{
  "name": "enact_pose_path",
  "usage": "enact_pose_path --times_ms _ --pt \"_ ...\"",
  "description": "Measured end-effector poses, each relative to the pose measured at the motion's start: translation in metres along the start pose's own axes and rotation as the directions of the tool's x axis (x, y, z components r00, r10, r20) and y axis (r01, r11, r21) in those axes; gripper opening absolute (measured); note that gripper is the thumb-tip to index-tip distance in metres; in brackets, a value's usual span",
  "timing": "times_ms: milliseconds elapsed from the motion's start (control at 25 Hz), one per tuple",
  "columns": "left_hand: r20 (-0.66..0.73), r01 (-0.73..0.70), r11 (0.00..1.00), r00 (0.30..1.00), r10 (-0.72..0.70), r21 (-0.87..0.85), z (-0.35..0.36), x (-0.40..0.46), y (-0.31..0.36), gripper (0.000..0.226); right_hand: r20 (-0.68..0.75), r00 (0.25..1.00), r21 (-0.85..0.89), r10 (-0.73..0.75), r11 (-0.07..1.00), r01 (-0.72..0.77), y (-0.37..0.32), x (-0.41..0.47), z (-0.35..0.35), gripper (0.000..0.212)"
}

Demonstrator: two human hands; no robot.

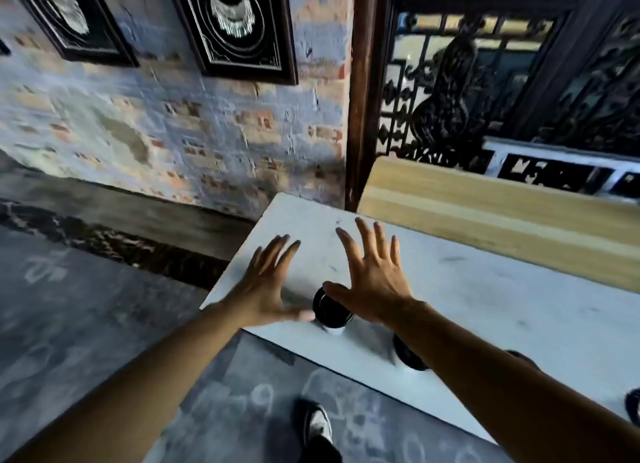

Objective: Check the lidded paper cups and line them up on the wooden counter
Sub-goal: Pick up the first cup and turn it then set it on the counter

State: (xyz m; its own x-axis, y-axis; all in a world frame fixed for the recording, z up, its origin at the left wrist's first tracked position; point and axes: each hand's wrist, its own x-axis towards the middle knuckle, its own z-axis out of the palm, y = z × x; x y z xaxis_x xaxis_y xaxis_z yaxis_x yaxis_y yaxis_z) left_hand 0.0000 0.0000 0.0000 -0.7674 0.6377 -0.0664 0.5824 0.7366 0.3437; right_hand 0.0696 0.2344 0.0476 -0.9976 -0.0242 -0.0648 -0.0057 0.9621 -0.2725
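Observation:
A white paper cup with a black lid stands near the front left corner of the white marble-like top. My left hand hovers just left of it, fingers spread, thumb close to the lid. My right hand is spread above and right of the cup, thumb over the lid's edge. A second black-lidded cup is partly hidden under my right forearm. A third dark lid shows at the right edge. The wooden counter lies behind the white top.
A brick wall with dark framed pictures rises at left. A dark wooden post and ornate black ironwork stand behind the wooden counter. My shoe is on the patterned grey floor below the white top's front edge.

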Motion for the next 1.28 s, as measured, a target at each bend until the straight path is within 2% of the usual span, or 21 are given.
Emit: enact_pose_path --times_ms 80,160,320,360,480,520,640,800,840,920,1000,1120,1200,1280 --pt "0.083 -0.005 0.997 0.996 0.011 -0.078 0.029 0.003 -0.02 0.138 0.093 0.995 0.041 0.038 0.998 -0.042 -0.013 0.009 0.023 0.102" --pt "0.163 0.054 0.99 0.986 -0.032 -0.132 0.065 -0.001 -0.028 0.137 0.178 0.981 0.06 0.079 0.994 -0.091 -0.023 0.008 0.047 0.099" --pt "0.199 0.162 0.92 0.975 -0.095 -0.357 0.115 0.01 -0.025 0.124 0.232 0.957 0.014 0.172 0.984 -0.18 -0.029 0.014 0.076 0.082" --pt "0.216 0.197 0.878 0.97 -0.11 -0.435 0.123 0.015 -0.019 0.114 0.229 0.954 0.007 0.192 0.98 -0.199 -0.029 0.014 0.079 0.076" --pt "0.259 0.236 0.789 0.96 -0.101 -0.567 0.134 0.038 -0.006 0.056 0.211 0.957 0.009 0.201 0.978 -0.207 -0.024 0.014 0.086 0.066" --pt "0.281 0.23 0.785 0.957 -0.074 -0.575 0.135 0.047 -0.003 0.05 0.211 0.956 0.024 0.206 0.976 -0.216 -0.021 0.015 0.086 0.066" --pt "0.339 0.238 0.779 0.94 -0.035 -0.58 0.129 0.056 0.001 0.069 0.211 0.944 0.191 0.255 0.936 -0.295 -0.008 0.018 0.08 0.064" --pt "0.262 0.213 0.741 0.964 -0.052 -0.637 0.095 0.045 0.003 0.067 0.208 0.925 0.525 0.319 0.761 -0.381 0.009 0.013 0.061 0.062" --pt "0.273 0.237 0.732 0.959 -0.072 -0.639 0.082 0.041 0.006 0.067 0.219 0.915 0.609 0.34 0.685 -0.4 0.013 0.012 0.055 0.064" --pt "0.299 0.266 0.753 0.949 -0.096 -0.602 0.06 0.036 0.019 0.067 0.284 0.884 0.767 0.372 0.465 -0.442 0.017 0.009 0.045 0.058" --pt "0.302 0.261 0.824 0.946 -0.116 -0.502 0.044 0.034 0.037 0.069 0.346 0.866 0.837 0.362 0.299 -0.459 0.015 0.006 0.038 0.05" --pt "0.324 0.236 0.893 0.94 -0.109 -0.384 0.027 0.035 0.06 0.078 0.373 0.853 0.905 0.366 0.059 -0.421 0.016 0.0 0.033 0.049" --pt "0.327 0.181 0.94 0.942 -0.08 -0.289 0.023 0.036 0.072 0.074 0.367 0.84 0.916 0.399 0.002 -0.401 0.018 -0.005 0.033 0.041" --pt "0.313 0.168 0.96 0.945 -0.093 -0.225 0.02 0.036 0.082 0.06 0.352 0.817 0.912 0.456 0.029 -0.409 0.021 -0.011 0.036 0.041"
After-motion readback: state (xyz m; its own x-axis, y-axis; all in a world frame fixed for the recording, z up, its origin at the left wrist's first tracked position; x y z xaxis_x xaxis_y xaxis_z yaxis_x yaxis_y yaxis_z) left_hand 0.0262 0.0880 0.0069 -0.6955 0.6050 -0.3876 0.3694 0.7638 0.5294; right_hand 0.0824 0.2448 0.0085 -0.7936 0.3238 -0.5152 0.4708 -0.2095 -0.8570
